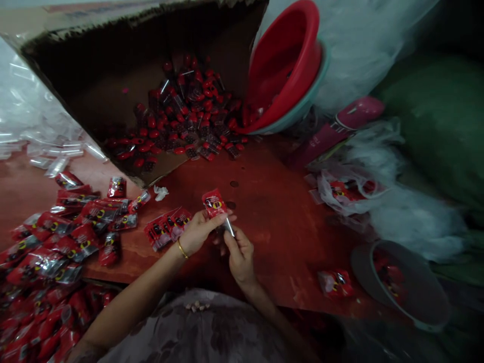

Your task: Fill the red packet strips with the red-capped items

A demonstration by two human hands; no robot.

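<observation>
I am pinching a small red printed plastic packet [214, 202] in my left hand [197, 233] above the red bench [272, 217], my right hand's [239, 257] fingers pressing a thin clear sleeve [229, 226] against it, mid-packing; sliding it in squarely looks next.

Packet [214, 202] in left hand [198, 233]: glossy red plastic film. Sleeve [229, 227] at right hand [239, 257]: clear, shiny plastic. Box [113, 65]: matt brown cardboard, rough torn edge. Bowl [287, 60]: smooth glossy red plastic. Counter [276, 212]: worn, patchy red paint. Bangle [183, 249]: gold-coloured metal.
</observation>
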